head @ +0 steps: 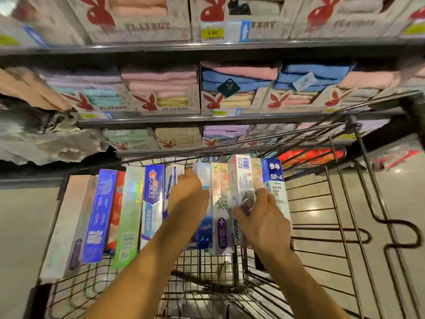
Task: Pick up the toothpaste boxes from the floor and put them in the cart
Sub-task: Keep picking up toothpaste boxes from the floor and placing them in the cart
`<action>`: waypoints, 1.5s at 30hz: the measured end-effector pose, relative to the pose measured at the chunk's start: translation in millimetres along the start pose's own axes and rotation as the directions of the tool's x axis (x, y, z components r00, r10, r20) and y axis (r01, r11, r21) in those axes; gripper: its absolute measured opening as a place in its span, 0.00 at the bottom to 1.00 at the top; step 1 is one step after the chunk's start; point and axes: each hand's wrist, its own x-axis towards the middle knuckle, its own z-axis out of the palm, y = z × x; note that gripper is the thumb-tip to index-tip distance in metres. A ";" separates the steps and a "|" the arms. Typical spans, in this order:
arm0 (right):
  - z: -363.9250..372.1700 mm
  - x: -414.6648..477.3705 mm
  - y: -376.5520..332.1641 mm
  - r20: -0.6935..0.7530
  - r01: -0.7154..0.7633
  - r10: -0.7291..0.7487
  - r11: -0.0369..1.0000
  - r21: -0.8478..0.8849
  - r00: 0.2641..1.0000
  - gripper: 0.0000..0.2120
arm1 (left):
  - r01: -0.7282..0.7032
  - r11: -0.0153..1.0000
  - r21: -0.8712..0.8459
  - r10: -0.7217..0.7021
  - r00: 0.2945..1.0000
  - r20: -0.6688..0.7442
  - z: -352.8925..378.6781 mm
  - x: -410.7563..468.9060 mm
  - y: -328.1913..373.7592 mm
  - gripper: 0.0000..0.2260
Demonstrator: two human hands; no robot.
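**Two hands among toothpaste boxes in a cart**

Long, colourful cardboard toothpaste boxes [154, 192] stand in a row inside a black wire shopping cart [351, 123]. The right hand [262, 217] pinches a white barcode-printed box [241, 178] by its long sides. The left hand [186, 196] curls its fingers among the middle boxes; whether it grips one is unclear. The boxes look light, stiff, glossy and crushable, so they are best held across the long sides.

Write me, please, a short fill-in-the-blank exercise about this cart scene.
The toothpaste boxes stand in a row inside the wire ____.
The right hand grips a white box bearing a ____ near its top.
The SP-4 box stands at the row's ____ end.
The shelves behind hold folded ____.
Missing: cart; barcode; right; towels.
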 end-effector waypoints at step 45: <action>-28.9 -640.3 -524.9 0.385 0.969 -0.901 -0.240 -0.061 -0.199 0.22 | 0.847 0.448 -0.287 -0.860 0.321 -0.396 -312.5 -736.1 -539.6 0.21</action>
